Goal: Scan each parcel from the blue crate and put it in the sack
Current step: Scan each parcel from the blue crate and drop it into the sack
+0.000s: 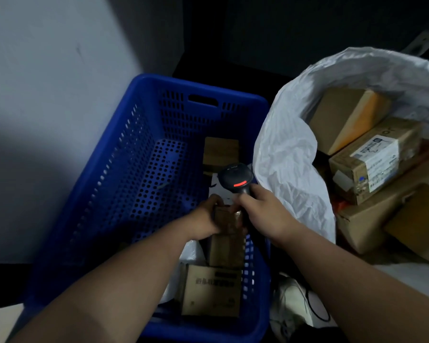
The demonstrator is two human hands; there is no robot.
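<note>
Scanning a parcel over the blue crate (124,154)

Left hand (204,219) grips a small brown parcel (227,219); right hand (265,214) fingers clasp the scanner (235,179); white sack (287,154) alongside holds boxes.

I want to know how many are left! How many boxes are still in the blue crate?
4: one held up in the left hand, one just below it, a printed one nearest the person, one at the far end. The arms may hide more.
</note>
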